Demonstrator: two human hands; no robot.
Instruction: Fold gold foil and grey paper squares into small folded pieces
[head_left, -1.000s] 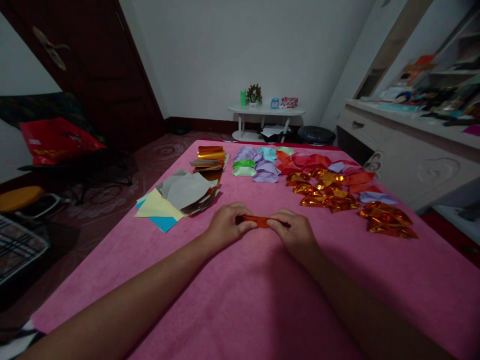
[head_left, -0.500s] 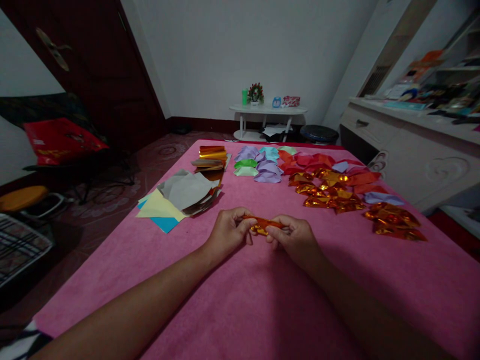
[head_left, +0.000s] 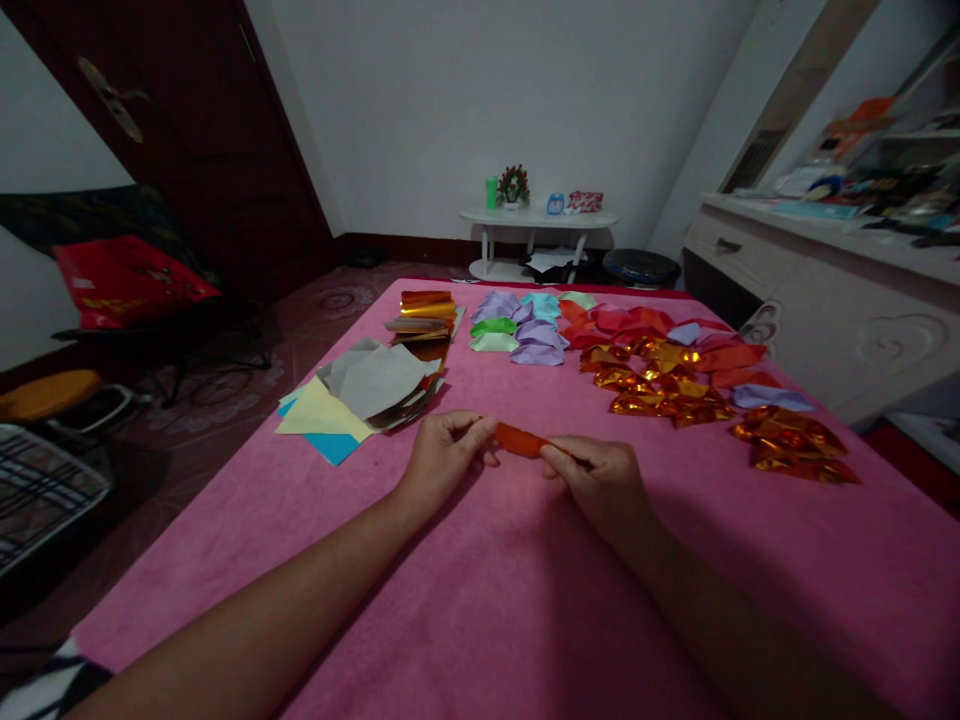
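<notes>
Folded orange strip (head_left: 520, 441), narrow, slightly slanted, right of the gray paper stack (head_left: 382, 382), left end pinched in left hand (head_left: 448, 450), right end pinched in right hand (head_left: 602, 476), middle exposed between them, gold foil pieces (head_left: 667, 398) well right of the same stack.

Between our left hand (head_left: 448, 450) and our right hand (head_left: 604, 474) we have a folded strip (head_left: 519, 441), over the table (head_left: 450, 610); beyond the left hand and to its left, loose sheets (head_left: 384, 382) lie on that table, with a second pile (head_left: 426, 309) behind them. Past our hands and spreading off beyond the right one, we see folded papers (head_left: 660, 387) on the same table. Farther ahead of our hands, behind the table, we find a plant (head_left: 514, 184) on a side table (head_left: 496, 216).
</notes>
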